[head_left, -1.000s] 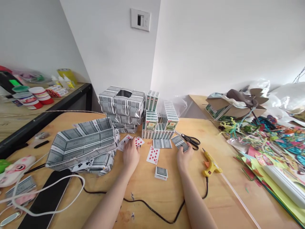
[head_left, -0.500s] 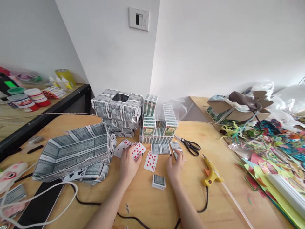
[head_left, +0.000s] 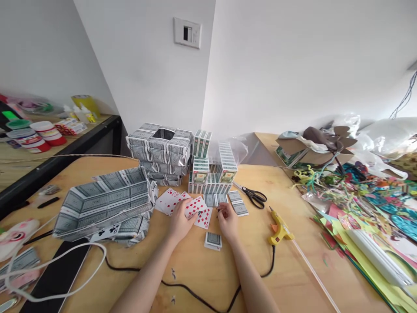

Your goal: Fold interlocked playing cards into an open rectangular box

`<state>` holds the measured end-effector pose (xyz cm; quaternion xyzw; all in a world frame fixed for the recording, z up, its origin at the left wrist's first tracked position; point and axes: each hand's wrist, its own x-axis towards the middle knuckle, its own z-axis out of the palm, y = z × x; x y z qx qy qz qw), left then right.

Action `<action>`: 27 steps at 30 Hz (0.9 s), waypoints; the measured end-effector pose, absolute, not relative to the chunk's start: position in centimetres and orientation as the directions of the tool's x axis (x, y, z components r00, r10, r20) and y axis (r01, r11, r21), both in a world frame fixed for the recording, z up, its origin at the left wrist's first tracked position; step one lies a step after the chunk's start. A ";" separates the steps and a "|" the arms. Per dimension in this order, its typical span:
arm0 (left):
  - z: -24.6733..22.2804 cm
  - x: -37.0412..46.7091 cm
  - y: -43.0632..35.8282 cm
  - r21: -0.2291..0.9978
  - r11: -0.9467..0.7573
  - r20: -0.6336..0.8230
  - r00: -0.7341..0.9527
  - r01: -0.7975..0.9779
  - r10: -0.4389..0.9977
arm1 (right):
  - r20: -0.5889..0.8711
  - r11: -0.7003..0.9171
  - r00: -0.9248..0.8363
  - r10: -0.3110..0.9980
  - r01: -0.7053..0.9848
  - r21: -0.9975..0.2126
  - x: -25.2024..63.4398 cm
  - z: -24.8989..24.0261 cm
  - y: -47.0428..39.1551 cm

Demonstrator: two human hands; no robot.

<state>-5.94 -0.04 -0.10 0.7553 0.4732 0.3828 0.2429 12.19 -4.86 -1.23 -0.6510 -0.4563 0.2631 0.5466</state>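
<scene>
My left hand (head_left: 181,219) pinches a red diamond playing card (head_left: 194,206) between thumb and fingers, face up. This card overlaps a ten of diamonds (head_left: 202,218) lying on the table. More face-up red cards (head_left: 167,202) are fanned out to the left of that hand. My right hand (head_left: 228,221) is closed, its fingertips curled inward, beside a row of face-down cards (head_left: 213,200); whether anything is in them I cannot make out. Right of it lies a separate face-down card strip (head_left: 238,203). A small stack of cards (head_left: 213,240) sits nearer to me, between my forearms.
Behind stand green card boxes (head_left: 213,183) and stacked card-built boxes (head_left: 159,150). An open card-built tray (head_left: 104,200) leans at left. Black scissors (head_left: 255,198) and a corded yellow glue gun (head_left: 279,230) lie right. Craft scraps (head_left: 355,195) cover the far right; a black cable (head_left: 192,295) crosses the front.
My right hand has moved left off the face-down strip and its fingers have curled in. My left hand has shifted right with its card, which now overlaps the ten of diamonds.
</scene>
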 end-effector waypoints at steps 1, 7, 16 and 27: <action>0.0 -5.9 -0.1 0.740 -0.433 0.337 0.272 0.514 0.901 | 0.158 0.011 0.436 0.886 0.322 -0.947 12.2 -1.2 -4.9; 0.4 -6.3 -0.4 0.775 -0.438 0.314 0.325 0.455 0.892 | 0.137 -0.027 0.324 0.936 0.455 -0.890 11.7 -0.5 -4.9; 0.9 -5.8 -1.3 0.613 -0.640 0.443 0.469 0.464 0.764 | -0.018 -0.060 0.195 0.981 0.207 -0.976 10.6 -0.5 -4.4; 0.0 -5.6 -0.9 0.556 -0.653 0.339 0.577 0.514 0.743 | 0.054 -0.004 0.563 0.824 0.100 -0.995 10.8 -1.7 -4.9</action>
